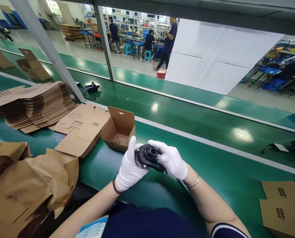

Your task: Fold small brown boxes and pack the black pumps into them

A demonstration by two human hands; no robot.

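Between my two white-gloved hands is a small black pump [147, 155], round and finned, with a short pipe stub facing up and screws at its rim. My left hand [130, 165] wraps round its left side, thumb pointing up. From the right, my right hand [171, 161] grips its edge with bent fingers; a dark cable seems to run beneath that palm. Just beyond the left hand stands an open cardboard box [119, 132] with its lid raised and its inside bare.
Flat cardboard blanks [83, 127] and a tall stack of folded cartons [43, 102] lie left, near crumpled brown paper [35, 178]. Closed boxes [283, 208] sit at right. A metal post [48, 49] rises beyond the green bench [212, 158]. Several people are in the background.
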